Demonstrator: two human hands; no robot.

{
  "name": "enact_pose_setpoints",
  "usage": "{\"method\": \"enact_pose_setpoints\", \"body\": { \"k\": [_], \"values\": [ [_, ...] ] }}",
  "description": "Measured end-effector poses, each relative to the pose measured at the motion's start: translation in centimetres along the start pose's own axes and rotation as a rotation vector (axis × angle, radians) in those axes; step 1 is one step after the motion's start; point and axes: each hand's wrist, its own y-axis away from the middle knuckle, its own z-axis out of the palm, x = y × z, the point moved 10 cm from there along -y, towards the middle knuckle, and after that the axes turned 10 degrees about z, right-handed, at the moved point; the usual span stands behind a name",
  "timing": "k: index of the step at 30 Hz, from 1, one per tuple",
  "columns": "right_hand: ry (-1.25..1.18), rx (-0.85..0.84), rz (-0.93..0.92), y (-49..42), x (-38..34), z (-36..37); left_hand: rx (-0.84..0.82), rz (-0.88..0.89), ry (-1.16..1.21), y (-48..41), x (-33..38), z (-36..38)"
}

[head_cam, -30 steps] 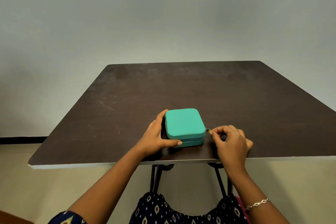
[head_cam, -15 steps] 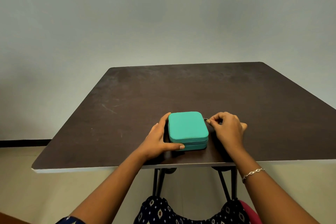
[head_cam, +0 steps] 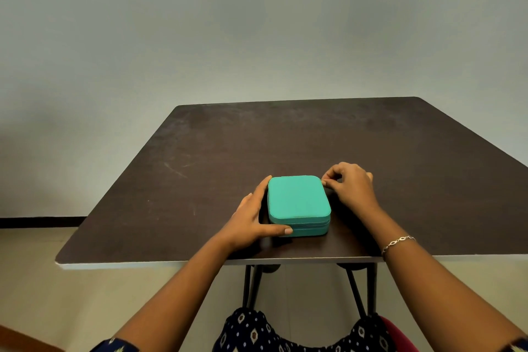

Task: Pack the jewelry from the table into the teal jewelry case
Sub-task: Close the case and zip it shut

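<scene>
Your right hand (head_cam: 353,190) pinches the teal case's (head_cam: 298,198) zip pull (head_cam: 323,181), flat left hand (head_cam: 251,223) braces it by the table's (head_cam: 285,137) near edge; likely the zipping step, next needs a steady pull.

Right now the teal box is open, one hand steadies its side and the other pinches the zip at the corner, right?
Not quite. The head view shows the teal case closed, lid flat. The left hand does steady its side, and the right hand pinches the zip pull at the far right corner.
</scene>
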Motion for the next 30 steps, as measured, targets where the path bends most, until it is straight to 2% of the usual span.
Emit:
{"method": "enact_pose_setpoints", "body": {
  "k": [8, 15, 17, 19, 21, 23, 30],
  "values": [
    [0.039, -0.083, -0.074, -0.5, -1.7, 0.7, -0.013, -0.063, -0.041, 0.3, -0.3, 0.1],
    [-0.507, -0.052, 0.191, 3.1, 3.1, 0.2, 0.049, -0.071, -0.039, 0.7, -0.3, 0.3],
    [-0.643, -0.055, 0.208, 4.9, 3.7, 0.2, 0.093, -0.068, 0.026, 1.3, 0.2, 0.5],
    [-0.739, -0.108, 0.195, 6.5, 3.3, 0.4, 0.203, -0.085, 0.114, 2.0, 0.9, 0.6],
    [-0.805, -0.216, 0.188, 8.1, 2.4, 1.0, 0.318, -0.102, 0.171, 2.6, 1.4, 1.0],
    [-0.825, -0.31, 0.175, 9.2, 1.6, 1.7, 0.357, -0.078, 0.203, 2.6, 2.0, 2.0],
    [-0.925, -0.374, 0.198, 8.7, 1.4, 1.3, 0.299, 0.041, 0.286, 0.5, 4.2, 3.1]
  ]
}}
